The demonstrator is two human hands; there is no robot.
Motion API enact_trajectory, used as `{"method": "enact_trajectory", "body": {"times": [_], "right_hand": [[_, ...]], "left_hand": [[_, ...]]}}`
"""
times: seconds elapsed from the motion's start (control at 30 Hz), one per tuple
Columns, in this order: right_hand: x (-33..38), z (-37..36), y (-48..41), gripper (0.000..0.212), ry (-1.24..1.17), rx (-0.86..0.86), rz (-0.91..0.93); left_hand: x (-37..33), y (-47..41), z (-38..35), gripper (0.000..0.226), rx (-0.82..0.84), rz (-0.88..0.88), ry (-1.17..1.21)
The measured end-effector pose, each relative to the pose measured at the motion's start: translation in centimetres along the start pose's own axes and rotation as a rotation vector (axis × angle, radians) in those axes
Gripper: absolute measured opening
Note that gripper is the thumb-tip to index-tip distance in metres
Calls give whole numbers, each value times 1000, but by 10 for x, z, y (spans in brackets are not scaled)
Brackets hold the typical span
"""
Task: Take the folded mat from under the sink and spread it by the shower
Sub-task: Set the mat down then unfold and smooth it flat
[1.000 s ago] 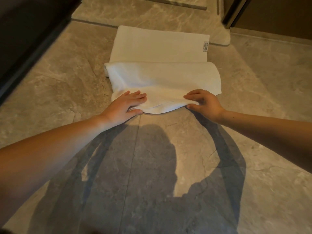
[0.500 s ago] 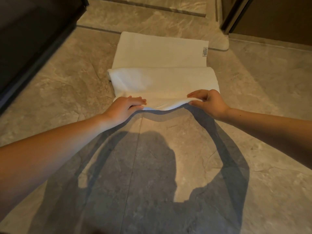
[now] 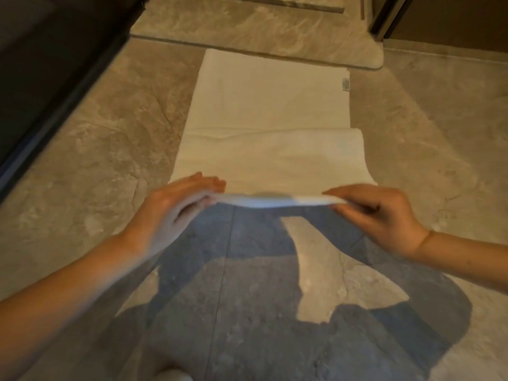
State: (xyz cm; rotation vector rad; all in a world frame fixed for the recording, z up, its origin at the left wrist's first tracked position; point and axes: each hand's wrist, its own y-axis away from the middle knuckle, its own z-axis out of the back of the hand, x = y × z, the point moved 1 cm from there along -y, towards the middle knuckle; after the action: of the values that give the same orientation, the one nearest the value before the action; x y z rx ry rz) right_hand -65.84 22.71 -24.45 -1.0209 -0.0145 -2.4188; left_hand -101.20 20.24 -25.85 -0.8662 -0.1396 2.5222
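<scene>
A white mat [image 3: 269,105] lies partly unfolded on the stone floor, its far edge against a raised stone threshold [image 3: 247,31]. A small label [image 3: 345,84] shows at its far right corner. The near part is still doubled over, and its near edge is lifted off the floor. My left hand [image 3: 176,207] pinches that edge at its left end. My right hand [image 3: 376,213] pinches it at the right end. The edge sags slightly between the two hands.
A dark panel with a dark frame [image 3: 55,78] runs along the left side. A dark door frame [image 3: 384,17] stands at the top right. Grey marble floor tiles [image 3: 275,312] lie between me and the mat, crossed by my shadow.
Both hands have lifted the mat's near edge and drawn it toward me. More of the mat now lies flat at the far end, and the folded part is thinner.
</scene>
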Motion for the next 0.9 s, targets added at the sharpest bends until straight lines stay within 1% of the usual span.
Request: {"method": "enact_trajectory", "body": {"times": [0.03, 0.07, 0.1, 0.17, 0.2, 0.23, 0.27, 0.33, 0.4, 0.47, 0.53, 0.6, 0.67, 0.7, 0.77, 0.83, 0.9], "right_hand": [[1, -6, 7, 26, 8, 73, 11], [1, -14, 12, 29, 12, 187, -9], [0, -21, 16, 34, 15, 324, -70], [-2, -34, 17, 45, 24, 583, -206], [-4, -38, 14, 48, 37, 634, -207], [-6, -39, 9, 49, 37, 626, -186], [-8, -39, 1, 49, 42, 575, -152], [-14, -36, -19, 48, 93, 433, -111], [-20, -32, -45, 49, 178, 308, -99], [-27, -29, -73, 44, 269, 216, -55], [-38, -28, -103, 42, 304, 170, -81], [-51, -29, -128, 42, 295, 179, -216], [-65, -34, -145, 43, 306, 240, -339], [-71, -38, -151, 43, 336, 292, -372], [-81, -45, -158, 41, 417, 379, -406], [-92, -49, -163, 47, 467, 389, -431], [-101, -48, -169, 59, 492, 367, -451]], "left_hand": [[1, 12, -5, 34, 58, -4, -22], [2, 23, -12, 38, 122, -4, -62], [4, 33, -20, 41, 190, -13, -101], [6, 46, -32, 45, 297, -25, -64], [8, 46, -35, 47, 313, -23, -18], [10, 44, -38, 50, 303, -19, 1], [12, 38, -40, 50, 283, -19, -16], [17, 15, -44, 48, 247, -52, -121], [24, -20, -46, 49, 250, -70, -205], [35, -57, -49, 54, 272, -33, -263], [50, -91, -55, 58, 314, 31, -314], [63, -120, -63, 53, 350, 93, -342], [73, -143, -70, 51, 408, 190, -328], [77, -151, -73, 51, 447, 230, -330], [83, -159, -81, 56, 512, 251, -381], [88, -166, -87, 65, 530, 240, -443], [91, -176, -93, 70, 499, 235, -458]]}}
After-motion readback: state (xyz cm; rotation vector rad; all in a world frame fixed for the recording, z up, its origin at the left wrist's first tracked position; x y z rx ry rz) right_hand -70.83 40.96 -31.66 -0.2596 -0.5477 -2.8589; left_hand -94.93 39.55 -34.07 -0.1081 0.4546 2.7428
